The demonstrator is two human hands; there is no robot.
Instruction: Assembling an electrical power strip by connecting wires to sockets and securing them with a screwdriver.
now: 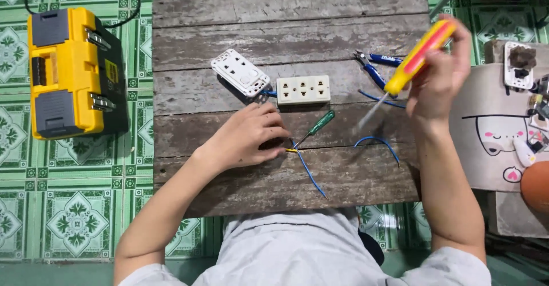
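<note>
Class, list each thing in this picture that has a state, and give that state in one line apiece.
Yellow plastic toolbox: lid shut, lying on floor.
Yellow-and-red-handled screwdriver: raised, gripped by right hand.
Green-handled screwdriver: lying flat on wooden board.
Left hand: resting on board, over wire ends.
Blue-handled cutters: lying unheld.

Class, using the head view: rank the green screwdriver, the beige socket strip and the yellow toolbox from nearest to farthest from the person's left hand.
1. Green screwdriver, just right of the left hand.
2. Beige socket strip, up the board.
3. Yellow toolbox, far left on the floor.

Light grey short-sleeved shirt [297, 251]
</note>
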